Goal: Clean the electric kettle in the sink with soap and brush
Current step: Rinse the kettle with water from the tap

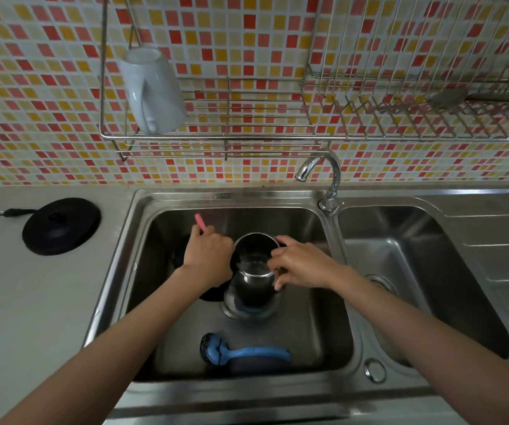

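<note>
A steel electric kettle (251,289) stands upright in the left sink basin (308,332), its mouth open toward me. My left hand (207,256) is closed around a pink-handled brush (200,222) just left of the kettle's rim; only the handle end shows above my fist. My right hand (299,263) grips the kettle's right rim. The kettle's black lid or handle part is partly hidden under my left wrist. A blue dish brush (244,352) lies on the basin floor near the front.
The black kettle base (61,225) with its plug rests on the counter at left. A faucet (323,176) stands between the two basins. A white mug (152,90) hangs inverted on the wire rack (247,136). The right basin (416,271) adjoins.
</note>
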